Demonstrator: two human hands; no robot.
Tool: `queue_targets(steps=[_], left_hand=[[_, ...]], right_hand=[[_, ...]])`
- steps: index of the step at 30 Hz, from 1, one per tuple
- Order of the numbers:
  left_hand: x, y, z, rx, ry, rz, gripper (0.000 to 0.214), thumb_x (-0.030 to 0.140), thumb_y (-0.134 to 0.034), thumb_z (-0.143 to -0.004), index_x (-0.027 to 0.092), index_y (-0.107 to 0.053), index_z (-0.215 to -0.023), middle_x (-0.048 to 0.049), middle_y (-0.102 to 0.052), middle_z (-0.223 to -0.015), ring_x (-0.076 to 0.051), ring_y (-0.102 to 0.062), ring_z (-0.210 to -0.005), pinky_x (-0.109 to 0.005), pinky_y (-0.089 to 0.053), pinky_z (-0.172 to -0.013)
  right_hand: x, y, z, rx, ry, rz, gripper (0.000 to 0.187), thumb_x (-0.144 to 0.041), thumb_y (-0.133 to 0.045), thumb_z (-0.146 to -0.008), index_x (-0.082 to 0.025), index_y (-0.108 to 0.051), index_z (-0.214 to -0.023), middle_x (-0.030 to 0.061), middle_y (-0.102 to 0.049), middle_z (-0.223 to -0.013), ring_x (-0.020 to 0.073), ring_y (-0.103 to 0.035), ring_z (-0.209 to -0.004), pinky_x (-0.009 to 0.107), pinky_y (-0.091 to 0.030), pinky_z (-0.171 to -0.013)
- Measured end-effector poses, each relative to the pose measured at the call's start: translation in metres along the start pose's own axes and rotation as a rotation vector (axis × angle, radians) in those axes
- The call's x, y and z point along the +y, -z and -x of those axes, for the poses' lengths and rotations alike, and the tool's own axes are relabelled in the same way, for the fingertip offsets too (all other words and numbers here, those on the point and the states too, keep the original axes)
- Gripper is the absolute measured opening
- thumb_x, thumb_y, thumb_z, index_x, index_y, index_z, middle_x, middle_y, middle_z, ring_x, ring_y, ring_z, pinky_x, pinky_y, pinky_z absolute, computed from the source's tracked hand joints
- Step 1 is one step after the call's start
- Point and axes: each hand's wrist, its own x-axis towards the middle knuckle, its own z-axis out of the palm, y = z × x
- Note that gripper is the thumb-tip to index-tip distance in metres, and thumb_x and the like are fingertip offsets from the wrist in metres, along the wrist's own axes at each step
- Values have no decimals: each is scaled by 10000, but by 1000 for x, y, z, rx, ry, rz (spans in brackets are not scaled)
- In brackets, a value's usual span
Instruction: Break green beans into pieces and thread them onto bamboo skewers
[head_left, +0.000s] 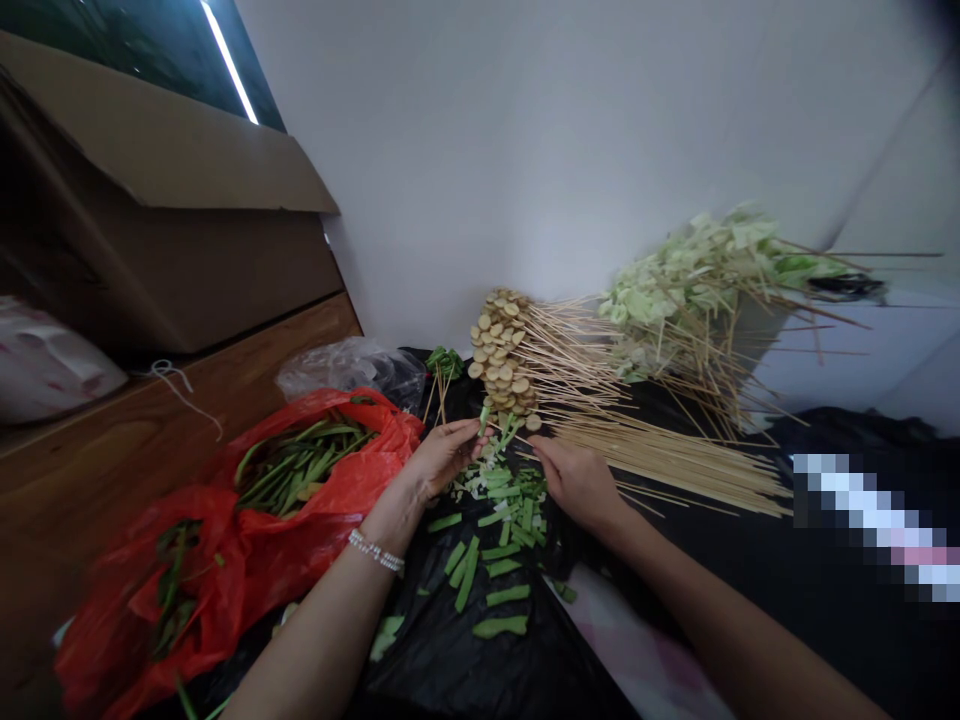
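My left hand (444,455) is closed in a pinch on a small green bean piece (484,418) held up at its fingertips. My right hand (576,478) rests palm down beside it, with its fingers curled toward the pile of cut green bean pieces (504,520) on the black plastic sheet (480,660); what those fingers hold is hidden. Just behind both hands lies a bundle of skewers with round tan slices (501,355). Bare bamboo skewers (675,455) fan out to the right of my right hand.
A red plastic bag (247,560) of whole green beans lies at the left. Skewers of pale green leafy pieces (697,275) are stacked at the back right. A cardboard box (165,210) stands on the wooden surface at the left. A clear plastic bag (352,365) lies behind the red one.
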Motion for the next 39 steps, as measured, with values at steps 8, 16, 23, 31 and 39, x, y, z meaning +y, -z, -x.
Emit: queue_targets(steps=[8, 16, 23, 31, 39], left_hand=[[0, -1, 0, 66, -71, -88, 188, 172, -791, -659, 90, -729, -816, -58, -711, -756, -55, -589, -594, -142, -470, -568], [-3, 2, -2, -4, -7, -27, 109, 135, -751, -706, 79, -720, -793, -47, -695, -734, -51, -585, -574, -137, -472, -548], [-6, 3, -4, -31, 49, -12, 73, 85, -648, -795, 55, -710, -819, -65, -686, -761, -50, -587, -577, -129, -476, -548], [-8, 0, -1, -60, 74, 9, 51, 83, -690, -758, 67, -702, -805, -57, -679, -745, -53, -576, -567, -134, -459, -530], [-13, -1, -2, -49, 41, -27, 135, 130, -768, -685, 86, -705, -796, -20, -644, -651, -50, -562, -567, -141, -432, -540]], right_hand=[[-4, 8, -1, -74, 7, 92, 301, -215, -392, -928, -238, -622, -1120, 35, -695, -882, 160, -630, -705, 244, -382, -586], [-7, 8, -1, -91, -4, 70, 307, -167, -373, -923, -214, -618, -1101, 51, -686, -899, 164, -633, -782, 241, -399, -651], [-5, 5, 1, -84, 7, 50, 287, -162, -383, -922, -197, -633, -1059, 51, -687, -903, 163, -632, -786, 246, -405, -675], [-5, 3, 2, -60, 37, 25, 267, -151, -380, -923, -181, -633, -1003, 53, -679, -868, 158, -622, -777, 244, -394, -677], [-5, 0, 1, -50, 24, -10, 274, -192, -363, -949, -185, -635, -986, 55, -684, -873, 153, -625, -805, 234, -402, -710]])
